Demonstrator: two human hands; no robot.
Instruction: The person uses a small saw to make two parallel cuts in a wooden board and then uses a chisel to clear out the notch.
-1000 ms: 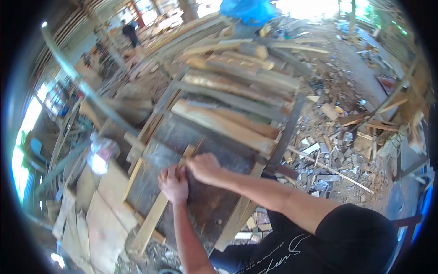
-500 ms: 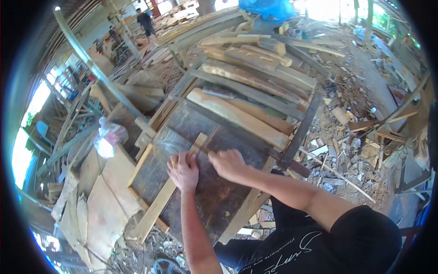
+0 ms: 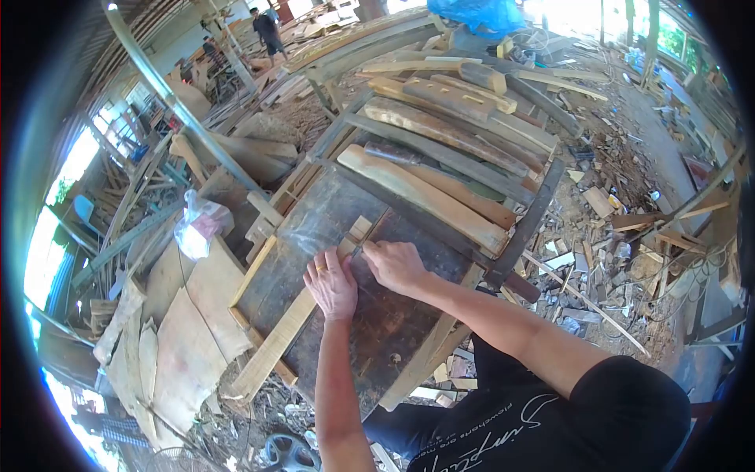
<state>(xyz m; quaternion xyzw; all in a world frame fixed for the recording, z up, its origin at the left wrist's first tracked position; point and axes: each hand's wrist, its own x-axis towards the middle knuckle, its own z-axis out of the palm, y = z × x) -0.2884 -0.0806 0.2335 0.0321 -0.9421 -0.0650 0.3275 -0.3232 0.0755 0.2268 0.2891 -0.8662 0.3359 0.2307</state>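
A narrow pale wooden strip (image 3: 274, 348) lies slantwise over a dark, worn work surface (image 3: 409, 311). My left hand (image 3: 332, 287) grips the strip near its upper end, fingers across it and thumb along the right edge. Just to the right, my right hand (image 3: 397, 267) is closed in a pinch, its fingertips at the strip's edge. Something thin and dark shows by those fingertips across the strip, too small to name. Beyond both hands, the short upper end (image 3: 361, 226) of the strip sticks out.
Several rough wooden pieces (image 3: 425, 185) lie side by side beyond the work surface. A metal pole (image 3: 177, 102) and a plastic bag (image 3: 202, 224) are at the left. Wood scraps (image 3: 586, 259) litter the ground at right. A person (image 3: 269, 35) stands far back.
My right hand has moved in toward the strip, and its fingertips are now at the strip's edge beside my left hand. The whole view has shifted slightly.
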